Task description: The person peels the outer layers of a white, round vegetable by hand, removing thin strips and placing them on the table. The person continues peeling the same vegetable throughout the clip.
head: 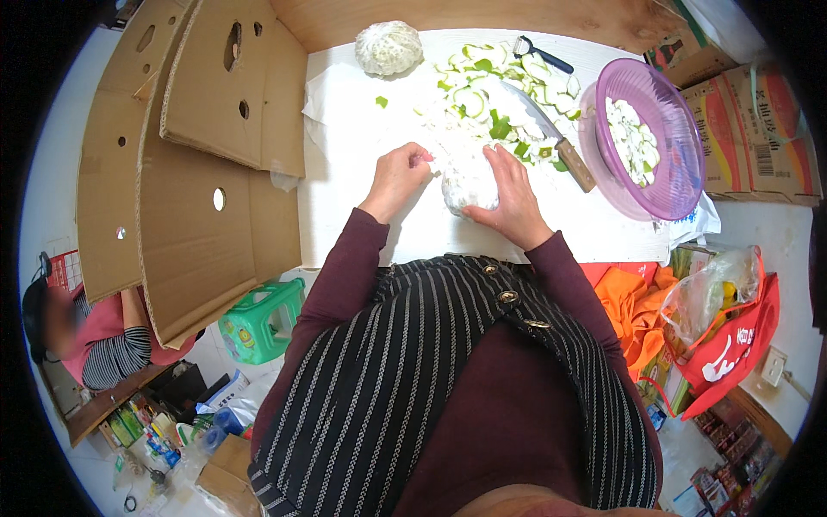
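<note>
My right hand (512, 197) rests its spread fingers and thumb on the side of a peeled, whitish round fruit, apparently a pomelo (466, 191), on the white tabletop. Just left of that fruit, my left hand (402, 174) has thumb and index finger pinched together; whether a bit of pith is between them cannot be told. A second peeled fruit (389, 48) sits at the far left of the table. Green and white peel shavings (478, 100) lie beyond my hands. Among them is a knife with a wooden handle (575, 165), and farther back a black-handled peeler (548, 57).
A purple plastic basket (685, 139) holding peel stands at the table's right. Cardboard (200, 213) walls the left side. Beyond it sits another person (106, 336). A green stool (258, 326) is at lower left; a red bag (736, 362) and an orange bag (627, 310) are at lower right.
</note>
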Available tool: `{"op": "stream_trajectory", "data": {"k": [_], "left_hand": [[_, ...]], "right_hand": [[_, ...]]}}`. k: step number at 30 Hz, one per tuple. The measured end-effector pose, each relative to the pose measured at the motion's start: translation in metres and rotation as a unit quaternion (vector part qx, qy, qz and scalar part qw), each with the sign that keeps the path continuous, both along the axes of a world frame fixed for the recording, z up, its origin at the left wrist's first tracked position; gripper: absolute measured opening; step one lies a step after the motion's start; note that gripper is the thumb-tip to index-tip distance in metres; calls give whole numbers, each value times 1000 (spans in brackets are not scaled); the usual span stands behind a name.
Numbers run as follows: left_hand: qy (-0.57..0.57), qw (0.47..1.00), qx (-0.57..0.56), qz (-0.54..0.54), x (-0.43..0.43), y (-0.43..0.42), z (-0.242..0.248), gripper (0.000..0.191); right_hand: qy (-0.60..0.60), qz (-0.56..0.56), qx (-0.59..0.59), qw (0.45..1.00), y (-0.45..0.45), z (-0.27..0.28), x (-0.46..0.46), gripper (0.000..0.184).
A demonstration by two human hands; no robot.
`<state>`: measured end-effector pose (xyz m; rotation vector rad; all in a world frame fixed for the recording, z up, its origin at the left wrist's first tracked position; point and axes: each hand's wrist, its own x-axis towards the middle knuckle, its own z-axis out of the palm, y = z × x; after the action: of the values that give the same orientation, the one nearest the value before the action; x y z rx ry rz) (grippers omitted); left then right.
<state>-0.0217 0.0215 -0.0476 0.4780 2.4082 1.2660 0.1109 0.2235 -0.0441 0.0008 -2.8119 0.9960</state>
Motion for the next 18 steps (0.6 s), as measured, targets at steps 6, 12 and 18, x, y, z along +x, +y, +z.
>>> {"op": "stream_trajectory", "data": {"k": [6, 12, 18], "left_hand": [[-34, 996, 64, 48, -4, 0, 15, 19], [313, 945, 91, -37, -4, 19, 20, 27], [26, 988, 22, -148, 0, 25, 32, 35]], "right_hand": [[2, 3, -10, 1000, 0, 1, 0, 100], [11, -2, -7, 1000, -1, 3, 1, 99], [14, 0, -17, 1000, -1, 3, 1, 101]]}}
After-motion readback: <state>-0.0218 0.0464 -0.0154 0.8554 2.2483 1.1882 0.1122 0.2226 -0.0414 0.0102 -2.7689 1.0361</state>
